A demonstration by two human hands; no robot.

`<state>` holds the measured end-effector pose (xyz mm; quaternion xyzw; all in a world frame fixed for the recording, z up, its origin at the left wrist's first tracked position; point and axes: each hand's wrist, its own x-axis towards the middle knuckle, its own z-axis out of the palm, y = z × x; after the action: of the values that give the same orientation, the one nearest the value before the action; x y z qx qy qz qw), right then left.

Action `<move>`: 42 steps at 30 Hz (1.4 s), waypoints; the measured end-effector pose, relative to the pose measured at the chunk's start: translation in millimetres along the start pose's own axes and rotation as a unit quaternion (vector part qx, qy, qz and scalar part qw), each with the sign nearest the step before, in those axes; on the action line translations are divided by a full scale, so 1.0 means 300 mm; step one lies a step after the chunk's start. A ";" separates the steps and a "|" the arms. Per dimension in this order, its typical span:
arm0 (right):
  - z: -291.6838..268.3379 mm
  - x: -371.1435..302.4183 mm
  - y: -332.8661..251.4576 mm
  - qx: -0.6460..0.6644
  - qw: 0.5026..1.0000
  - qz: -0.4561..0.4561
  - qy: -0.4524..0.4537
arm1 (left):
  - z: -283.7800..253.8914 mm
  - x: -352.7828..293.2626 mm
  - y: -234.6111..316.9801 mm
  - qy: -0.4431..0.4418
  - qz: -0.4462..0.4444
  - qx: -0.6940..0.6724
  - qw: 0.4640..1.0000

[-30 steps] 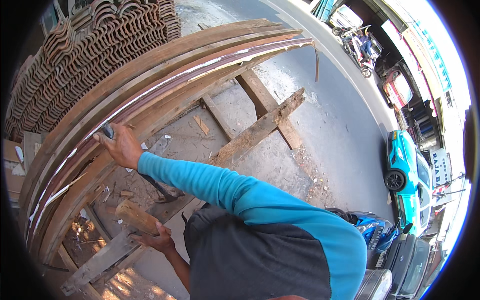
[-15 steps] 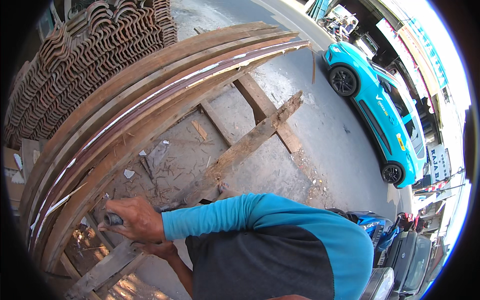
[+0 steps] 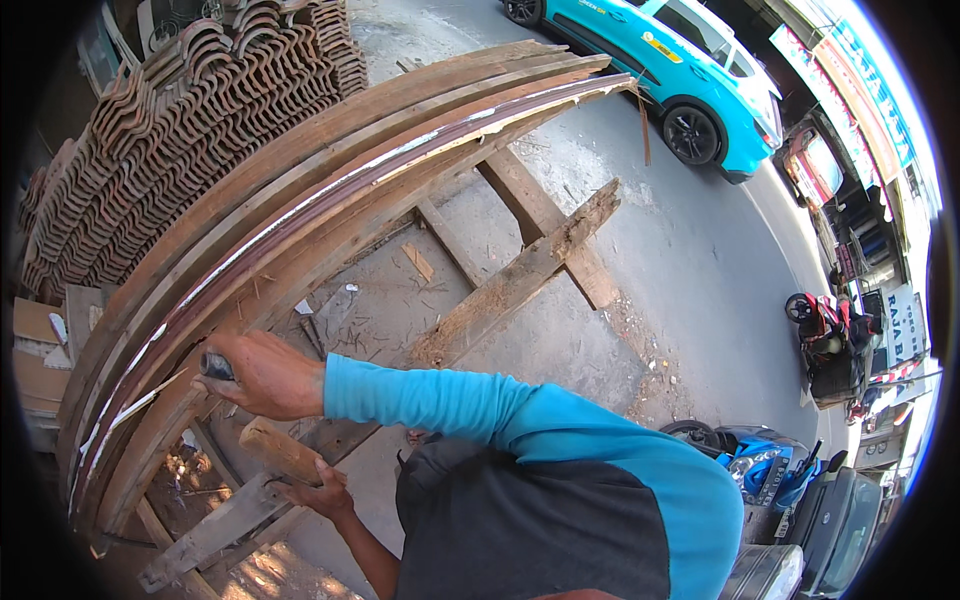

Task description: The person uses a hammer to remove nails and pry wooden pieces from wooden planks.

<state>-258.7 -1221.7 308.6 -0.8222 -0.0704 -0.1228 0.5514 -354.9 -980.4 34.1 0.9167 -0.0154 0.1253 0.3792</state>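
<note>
My right hand (image 3: 268,376), at the end of a blue sleeve, is closed around a tool with a dark, rounded end (image 3: 216,366) sticking out of the fist. The rest of that tool is hidden by the hand. Below it, my left hand (image 3: 322,492) grips the lower end of a short, blunt brown wooden piece (image 3: 280,450). The wooden piece slants up and left, above a weathered grey timber (image 3: 205,540). Just left of my right hand run long stacked wooden beams (image 3: 260,270), one edged in flaking white.
Roof tiles (image 3: 200,150) stand stacked behind the beams. A rough, splintered timber (image 3: 530,280) lies crosswise over another plank (image 3: 540,205). Wood scraps litter the ground. On the road are a turquoise car (image 3: 690,70), a blue motorbike (image 3: 760,470) and a dark vehicle (image 3: 840,530).
My right hand has risen away from my left hand, uncovering the wooden piece. The turquoise car has moved up and left in view, and a red motorbike now shows at the right.
</note>
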 end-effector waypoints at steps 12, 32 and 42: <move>-0.293 -0.334 0.120 0.017 0.985 -0.137 0.101 | 0.014 -0.020 0.016 0.041 -0.015 0.038 0.998; -0.602 -0.501 0.136 0.143 0.984 -0.051 0.094 | -0.035 -0.005 0.094 -0.008 -0.074 0.020 0.997; -0.606 -0.507 0.165 0.221 0.967 -0.126 -0.033 | -0.055 -0.109 0.251 -0.036 -0.116 -0.029 0.992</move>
<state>-414.7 -1405.7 287.8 -0.6681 -0.2172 -0.1452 0.6967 -399.3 -1024.7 89.4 0.9048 0.0740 0.0467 0.4167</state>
